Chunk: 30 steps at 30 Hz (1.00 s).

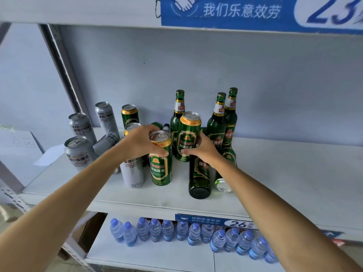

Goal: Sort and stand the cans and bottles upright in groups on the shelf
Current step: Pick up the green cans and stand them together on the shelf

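Note:
My left hand grips the top of an upright green can at mid-shelf. My right hand grips a second upright green can just behind it. Three green bottles stand behind them. A green bottle and a green can lie on their sides under my right forearm. Silver cans stand at the left, one silver can lies tipped among them, and another silver can stands under my left wrist. Two more green cans stand at the back.
The white shelf board stretches bare to the right. A grey upright post bounds the left side. Several water bottles line the lower shelf. Blue price signs hang on the shelf edges.

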### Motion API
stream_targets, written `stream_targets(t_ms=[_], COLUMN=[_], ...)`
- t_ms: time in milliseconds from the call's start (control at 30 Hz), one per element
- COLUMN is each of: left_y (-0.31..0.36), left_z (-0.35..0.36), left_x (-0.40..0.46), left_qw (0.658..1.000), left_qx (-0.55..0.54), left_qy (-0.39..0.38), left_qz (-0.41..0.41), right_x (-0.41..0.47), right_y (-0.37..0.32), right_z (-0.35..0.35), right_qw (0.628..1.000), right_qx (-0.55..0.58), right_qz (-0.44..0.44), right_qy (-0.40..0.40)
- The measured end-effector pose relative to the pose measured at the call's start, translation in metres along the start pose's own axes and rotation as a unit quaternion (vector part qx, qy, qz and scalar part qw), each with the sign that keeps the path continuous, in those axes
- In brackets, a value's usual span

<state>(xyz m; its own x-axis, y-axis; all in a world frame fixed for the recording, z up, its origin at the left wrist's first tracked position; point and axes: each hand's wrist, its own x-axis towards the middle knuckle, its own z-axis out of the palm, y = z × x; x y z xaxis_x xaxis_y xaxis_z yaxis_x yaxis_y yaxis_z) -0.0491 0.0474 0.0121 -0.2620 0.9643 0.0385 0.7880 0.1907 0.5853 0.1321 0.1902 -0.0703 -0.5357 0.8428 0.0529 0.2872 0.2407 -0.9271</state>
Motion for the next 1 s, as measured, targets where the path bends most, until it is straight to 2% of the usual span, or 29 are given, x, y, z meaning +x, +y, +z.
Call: stream_targets(t_ms=[267, 400, 667, 833, 1000], left_y=[0.055, 0.094, 0.178, 0.224, 0.260], left_z=[-0.040, -0.032, 0.026, 0.080, 0.138], left_x=[0.014, 0.026, 0.059, 0.093, 0.130], left_qw=[0.998, 0.996, 0.991, 0.991, 0.997], left_qx=[-0.003, -0.019, -0.044, -0.052, -0.033], left_qy=[0.019, -0.005, -0.051, -0.067, -0.014], left_qz=[0.054, 0.083, 0.119, 0.104, 0.072], right_x=[-0.027, -0.051, -0.083, -0.078, -0.050], right_y=[-0.016, -0.008, 0.036, 0.071, 0.099], right_z=[-0.071, -0.115, -0.215, -0.278, -0.324], right_qw=[0.999, 0.998, 0.995, 0.993, 0.992], right_qx=[-0.013, -0.025, -0.046, -0.059, -0.064], right_qz=[-0.022, -0.018, 0.003, 0.028, 0.043], right_qy=[0.020, 0.050, 0.085, 0.096, 0.099])
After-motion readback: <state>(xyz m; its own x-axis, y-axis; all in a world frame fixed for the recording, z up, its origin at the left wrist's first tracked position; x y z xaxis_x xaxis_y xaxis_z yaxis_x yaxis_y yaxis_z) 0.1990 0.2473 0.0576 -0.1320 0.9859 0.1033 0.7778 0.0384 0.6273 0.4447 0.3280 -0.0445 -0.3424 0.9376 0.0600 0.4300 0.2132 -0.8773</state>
